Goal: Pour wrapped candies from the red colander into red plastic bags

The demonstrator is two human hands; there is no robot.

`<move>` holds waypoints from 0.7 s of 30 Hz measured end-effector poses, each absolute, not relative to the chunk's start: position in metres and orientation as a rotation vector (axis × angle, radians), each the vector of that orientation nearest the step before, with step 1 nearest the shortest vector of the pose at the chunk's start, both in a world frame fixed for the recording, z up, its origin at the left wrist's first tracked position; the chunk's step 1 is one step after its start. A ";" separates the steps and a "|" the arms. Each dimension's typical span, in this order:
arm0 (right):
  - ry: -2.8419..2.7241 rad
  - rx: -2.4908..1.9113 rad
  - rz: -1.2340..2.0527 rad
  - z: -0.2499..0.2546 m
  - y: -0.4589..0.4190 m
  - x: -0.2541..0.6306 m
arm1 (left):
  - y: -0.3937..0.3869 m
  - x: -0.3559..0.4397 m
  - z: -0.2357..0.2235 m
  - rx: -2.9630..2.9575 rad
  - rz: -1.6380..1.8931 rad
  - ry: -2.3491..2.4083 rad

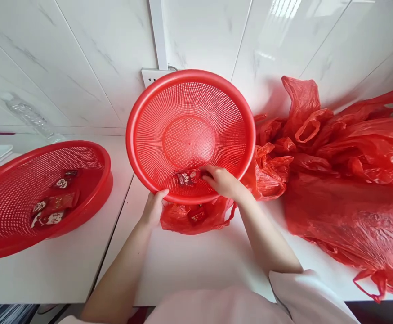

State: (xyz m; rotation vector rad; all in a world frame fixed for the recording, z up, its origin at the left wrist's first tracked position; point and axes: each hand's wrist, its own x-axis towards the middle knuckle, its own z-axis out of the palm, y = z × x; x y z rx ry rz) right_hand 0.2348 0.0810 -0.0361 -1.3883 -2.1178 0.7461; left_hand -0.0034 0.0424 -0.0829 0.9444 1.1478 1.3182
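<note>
A round red plastic mesh basket [189, 101] is tilted toward me at the middle of the counter. My left hand [154, 207] grips its near rim at the left, thumb over the edge. Inside, my right hand [221, 181] has its fingers pinched on a small dark-red packet [203, 173], mostly hidden by the fingertips. Beside it, at the low side of the basket, lies another small dark-red wrapped packet [185, 178] with white print. Under the near rim sits a red plastic bag [183, 222] with a red packet showing in it.
A second red mesh basket [106, 180] on the left holds several wrapped packets [56, 202]. Filled red plastic bags [345, 198] crowd the right side. A clear plastic bottle [31, 116] lies by the tiled wall, and a power socket [152, 77] is behind the basket.
</note>
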 end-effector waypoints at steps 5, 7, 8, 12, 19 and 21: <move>-1.232 -0.985 1.539 -0.025 0.089 0.242 | 0.053 -0.015 -0.078 0.918 1.465 1.132; -1.002 -0.854 1.735 -0.023 0.091 0.241 | 0.057 -0.020 -0.076 0.893 1.504 1.108; -0.959 -0.805 1.785 -0.022 0.090 0.241 | 0.058 -0.023 -0.075 0.877 1.499 1.076; -1.056 -0.711 1.860 -0.024 0.088 0.245 | 0.061 -0.031 -0.072 0.850 1.442 0.946; -1.469 -0.787 1.817 -0.019 0.080 0.250 | 0.062 -0.037 -0.070 0.890 1.461 0.935; -1.682 -0.873 1.735 -0.016 0.078 0.249 | 0.062 -0.036 -0.070 0.879 1.466 0.943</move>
